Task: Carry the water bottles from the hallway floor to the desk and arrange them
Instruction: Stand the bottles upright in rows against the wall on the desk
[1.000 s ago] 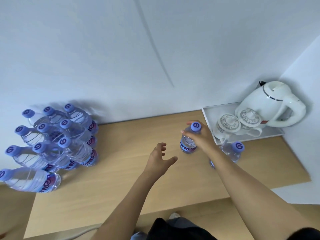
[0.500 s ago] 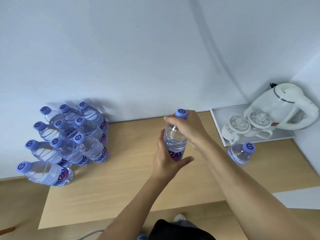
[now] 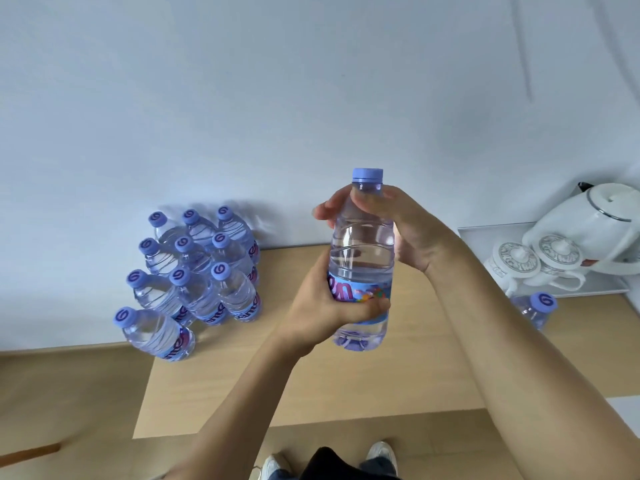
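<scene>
- A cluster of ten clear plastic water bottles with lilac caps stands on the far left part of the light wooden desk, close to the pale wall. Nine of them are packed in three rows of three, touching one another; the tenth stands at the near left corner of the group, by the desk's left edge.
- The left hand grips the lower half of a held clear water bottle with a lilac cap and blue-and-pink label; its fingers are curled round the label from the near side, the thumb on the left flank.
- That held bottle is upright in the air above the middle of the desk, its base clear of the wood, well apart from the cluster.
- The right hand holds the same bottle at the shoulder just beneath the cap, with fingers wrapped over the neck and their tips showing on the left side.
- One more clear bottle with a lilac cap stands on the desk to the right, partly hidden behind the right forearm, just in front of a white tray.
- On the tray sit two white patterned lidded cups, side by side, and a white electric kettle behind them near the right-hand wall.
- At the bottom edge, light shoes show on the wooden floor.
</scene>
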The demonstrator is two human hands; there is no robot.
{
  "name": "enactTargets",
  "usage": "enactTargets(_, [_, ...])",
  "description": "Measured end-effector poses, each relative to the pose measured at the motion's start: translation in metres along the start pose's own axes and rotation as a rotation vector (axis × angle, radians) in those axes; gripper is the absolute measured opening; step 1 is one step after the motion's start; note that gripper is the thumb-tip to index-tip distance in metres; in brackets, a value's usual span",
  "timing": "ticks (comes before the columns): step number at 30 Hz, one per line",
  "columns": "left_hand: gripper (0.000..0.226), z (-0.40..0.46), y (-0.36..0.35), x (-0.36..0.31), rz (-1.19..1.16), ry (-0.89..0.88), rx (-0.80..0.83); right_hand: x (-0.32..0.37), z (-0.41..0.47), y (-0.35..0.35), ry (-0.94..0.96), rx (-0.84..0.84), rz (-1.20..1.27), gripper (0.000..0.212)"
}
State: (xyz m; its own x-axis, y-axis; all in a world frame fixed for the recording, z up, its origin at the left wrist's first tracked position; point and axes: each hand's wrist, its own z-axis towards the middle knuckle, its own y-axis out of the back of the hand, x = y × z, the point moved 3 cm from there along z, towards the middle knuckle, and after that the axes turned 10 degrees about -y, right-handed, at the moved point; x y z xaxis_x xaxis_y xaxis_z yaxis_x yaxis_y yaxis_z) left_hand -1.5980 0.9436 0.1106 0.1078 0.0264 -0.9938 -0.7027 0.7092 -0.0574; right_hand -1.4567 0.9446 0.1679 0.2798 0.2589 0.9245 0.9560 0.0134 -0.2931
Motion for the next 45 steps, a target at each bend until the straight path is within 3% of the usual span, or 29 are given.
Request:
enactTargets(4, [0.065,-0.003,0.009,-0.015,-0.021,0.017,0.062,0.006,0.008,-0.018,0.062,0.04,0.138,0.012])
enactTargets(16, [0.064,-0.015,0.025,-0.022,0.034,-0.008,0.049,0.014,0.017,-0.032,0.085,-0.077,0.182,0.01])
enactTargets(28, [0.064,-0.022,0.033,-0.012,0.147,-0.01,-0.141,0.015,0.023,-0.044,0.096,-0.524,0.112,0.013])
enactTargets(31, [0.055,-0.023,0.035,-0.018,0.115,-0.017,-0.11,0.019,0.02,-0.045,0.078,-0.456,0.065,0.017])
enactTargets(35, [0.043,-0.027,0.041,-0.032,-0.062,-0.024,0.019,0.029,0.014,-0.045,0.093,-0.212,0.014,0.025])
enactTargets(38, [0.043,-0.028,0.041,-0.04,-0.103,-0.035,0.127,0.029,0.012,-0.052,0.147,0.018,0.143,0.026])
enactTargets(41, [0.047,-0.03,0.038,-0.043,-0.187,-0.022,0.185,0.028,0.009,-0.059,0.186,0.227,0.319,0.04])
enactTargets(43, [0.048,-0.032,0.036,-0.042,-0.224,-0.011,0.232,0.027,0.008,-0.061,0.181,0.272,0.359,0.031])
enactTargets(45, [0.049,-0.034,0.034,-0.04,-0.247,-0.004,0.247,0.026,0.007,-0.06,0.148,0.189,0.357,0.015])
